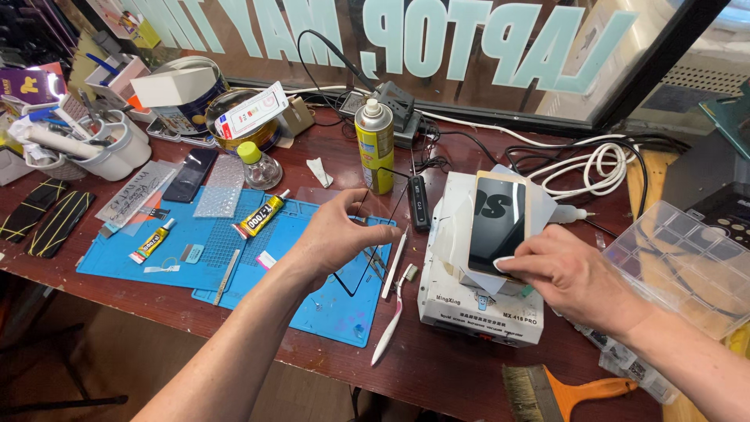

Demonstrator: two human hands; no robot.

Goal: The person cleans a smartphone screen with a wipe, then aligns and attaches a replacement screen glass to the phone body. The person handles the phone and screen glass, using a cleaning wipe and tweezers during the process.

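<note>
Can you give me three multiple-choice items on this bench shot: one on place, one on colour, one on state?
1. Where does the phone lie?
A. on the white machine
B. on the blue mat
C. in the clear organiser box

2. What colour is the spray can?
A. red
B. yellow
C. black

3. What is the left hand doing?
A. resting flat on the table
B. gripping the brush
C. holding a thin black-edged glass panel up by its edge

Answers:
1. A: the phone sits on top of the white machine, with the right hand on its lower end.
2. B: the can's body is yellow under a silver top.
3. C: the glass panel is pinched at its top edge, above the blue mat.
</note>
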